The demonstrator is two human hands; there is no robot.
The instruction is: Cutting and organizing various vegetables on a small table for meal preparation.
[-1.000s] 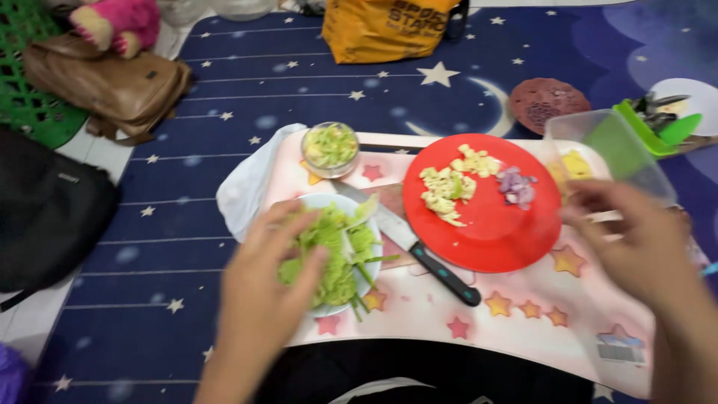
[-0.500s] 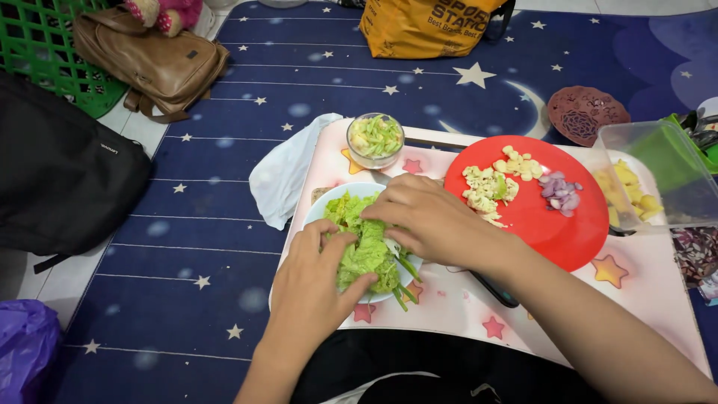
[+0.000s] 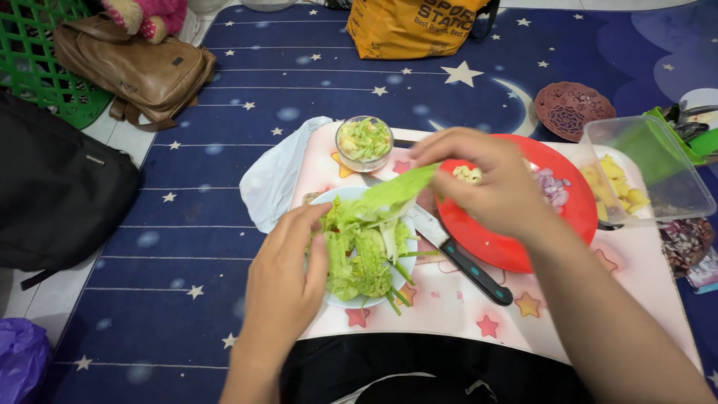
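Pink star-print table [image 3: 591,307]: white plate [image 3: 326,200], red plate [image 3: 516,251], knife [image 3: 462,259], glass bowl [image 3: 364,142].

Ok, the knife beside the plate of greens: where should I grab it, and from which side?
Probably the black handle. It points toward the person, clear of the red plate, so come from the near right. The blade lies partly under the right hand and the lifted leaf.

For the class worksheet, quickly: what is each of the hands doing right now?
Left hand: open, resting on the plate of cabbage leaves.
Right hand: closed, pinching one cabbage leaf, lifted.
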